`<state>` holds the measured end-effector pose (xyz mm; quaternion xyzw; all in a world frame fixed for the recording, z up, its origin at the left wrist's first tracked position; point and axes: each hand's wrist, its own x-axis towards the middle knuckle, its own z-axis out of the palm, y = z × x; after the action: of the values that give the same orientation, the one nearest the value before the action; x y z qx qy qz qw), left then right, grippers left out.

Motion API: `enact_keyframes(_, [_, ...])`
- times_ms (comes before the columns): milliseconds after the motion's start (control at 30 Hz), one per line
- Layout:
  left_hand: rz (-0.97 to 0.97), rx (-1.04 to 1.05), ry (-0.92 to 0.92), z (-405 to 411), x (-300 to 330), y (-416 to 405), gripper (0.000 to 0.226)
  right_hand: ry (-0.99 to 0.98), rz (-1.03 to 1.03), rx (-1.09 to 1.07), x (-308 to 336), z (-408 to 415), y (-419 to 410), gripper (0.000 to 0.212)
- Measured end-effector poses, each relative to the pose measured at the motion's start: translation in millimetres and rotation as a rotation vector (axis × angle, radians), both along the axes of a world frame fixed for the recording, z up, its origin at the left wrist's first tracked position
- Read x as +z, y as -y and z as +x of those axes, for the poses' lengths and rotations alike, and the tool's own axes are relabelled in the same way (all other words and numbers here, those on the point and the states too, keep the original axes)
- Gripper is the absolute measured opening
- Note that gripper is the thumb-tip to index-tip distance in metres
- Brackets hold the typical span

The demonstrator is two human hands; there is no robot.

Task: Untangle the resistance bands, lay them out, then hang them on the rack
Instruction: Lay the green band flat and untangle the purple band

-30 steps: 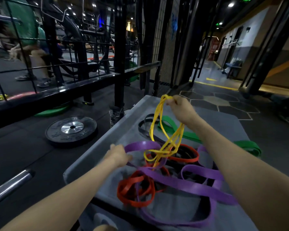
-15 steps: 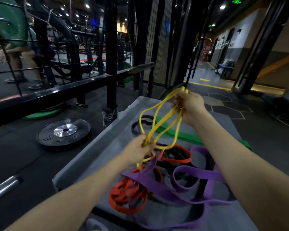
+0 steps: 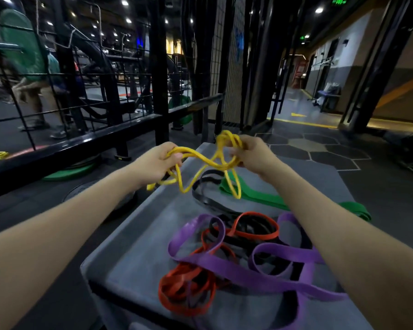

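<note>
A thin yellow band is lifted clear of the pile, stretched in twisted loops between both hands above the grey platform. My left hand grips its left end; my right hand grips a bunched knot of it at the right. Below lie a wide purple band, red bands, a black band and a green band, the purple, red and black ones still crossed over each other.
A black metal rack with a wire grid rises at the left and behind the platform. A weight plate lies on the dark floor to the left. A person stands beyond the grid.
The yellow band has come fully free of the pile. My left hand rose from the purple band, took hold of the yellow band, and both hands now hold it level.
</note>
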<state>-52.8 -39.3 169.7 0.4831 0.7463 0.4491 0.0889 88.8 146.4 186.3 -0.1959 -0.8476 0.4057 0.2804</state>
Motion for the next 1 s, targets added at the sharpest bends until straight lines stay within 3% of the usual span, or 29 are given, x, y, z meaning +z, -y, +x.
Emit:
enact_keyframes(67, [-0.014,0.055,-0.039,-10,-1,3,0.016,0.069,0.184,0.023,5,-15,4,0.017])
enact_keyframes(233, [-0.015,0.147,-0.037,-27,-28,5,0.011,0.133,0.334,0.016,-16,-58,8,0.019])
enact_keyframes(333, [-0.052,0.182,-0.108,-43,-60,-3,0.011,0.163,0.253,0.013,-49,-77,10,0.014])
enact_keyframes(400, [-0.098,0.231,-0.181,-57,-89,-12,0.012,0.227,0.172,0.032,-78,-86,8,0.025])
enact_keyframes(433, [-0.142,0.252,-0.209,-63,-104,-16,0.014,0.291,0.180,0.055,-95,-90,7,0.031])
enact_keyframes(533, [-0.409,0.234,-0.280,-66,-149,-25,0.032,0.571,0.231,0.070,-136,-93,5,0.016])
enact_keyframes(567, [-0.496,0.204,-0.285,-64,-160,-26,0.041,0.596,0.244,0.061,-145,-91,2,0.025])
enact_keyframes(633, [-0.578,0.179,-0.250,-62,-170,-29,0.047,0.546,0.249,0.040,-148,-81,0,0.026])
enact_keyframes(733, [-0.527,0.220,-0.168,-63,-165,-30,0.040,0.443,0.246,-0.056,-140,-61,-4,0.023])
enact_keyframes(900, [-0.501,0.520,-0.299,-38,-147,-16,0.020,0.308,0.196,-0.111,-132,-12,6,0.019])
enact_keyframes(1000, [-0.338,0.335,-0.153,-7,-150,-7,0.013,0.309,0.191,-0.061,-140,21,22,0.012])
